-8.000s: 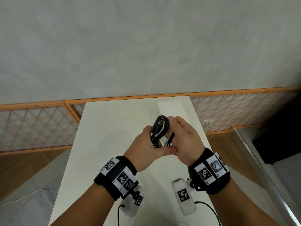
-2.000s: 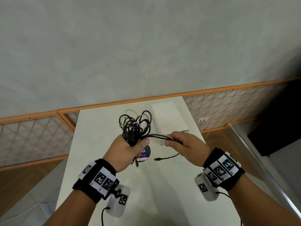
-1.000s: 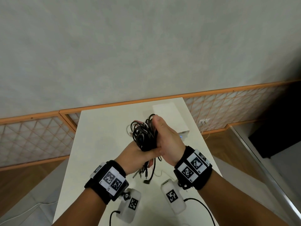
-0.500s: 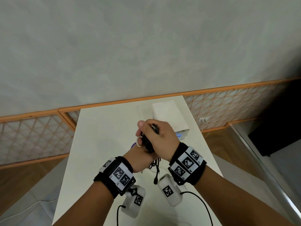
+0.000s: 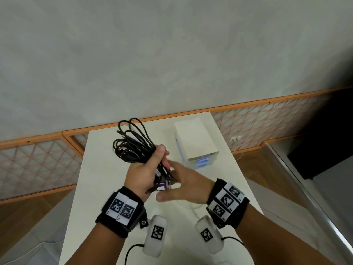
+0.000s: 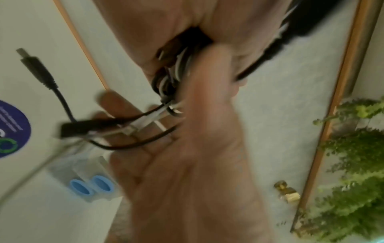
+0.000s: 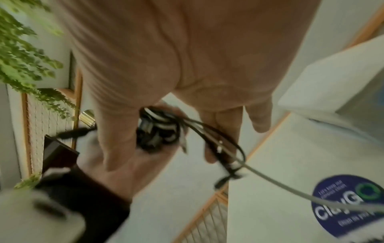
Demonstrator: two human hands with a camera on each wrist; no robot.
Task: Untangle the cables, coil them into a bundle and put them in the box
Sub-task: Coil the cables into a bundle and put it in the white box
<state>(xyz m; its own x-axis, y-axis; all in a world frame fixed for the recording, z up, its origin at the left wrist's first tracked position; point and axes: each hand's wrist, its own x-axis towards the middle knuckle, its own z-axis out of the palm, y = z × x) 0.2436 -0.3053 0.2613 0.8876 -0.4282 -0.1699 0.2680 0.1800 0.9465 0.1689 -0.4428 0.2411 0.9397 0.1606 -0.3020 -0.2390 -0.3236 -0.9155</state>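
My left hand [image 5: 145, 169] grips a bundle of black cables [image 5: 131, 144] above the white table [image 5: 103, 169]; the loops stick up and to the left of the fist. Loose ends and plugs [image 6: 166, 85] hang below the fist, and one black USB plug [image 6: 37, 69] dangles free. My right hand [image 5: 179, 186] is just right of and below the left, fingers straight, touching those loose ends; it looks blurred. In the right wrist view the bundle [image 7: 158, 131] sits in the left palm. The white box [image 5: 196, 140] stands closed at the table's far right.
A round purple sticker [image 7: 349, 205] lies on the table under the hands. The table is narrow, with its edges close on both sides and wooden floor [image 5: 34, 217] below. A lattice wall panel [image 5: 38, 163] runs behind, and green plants [image 6: 353, 156] stand nearby.
My right hand has let go of the bundle and dropped down to the right with its fingers spread. The left hand has lifted the bundle, so its loops now show to the upper left.
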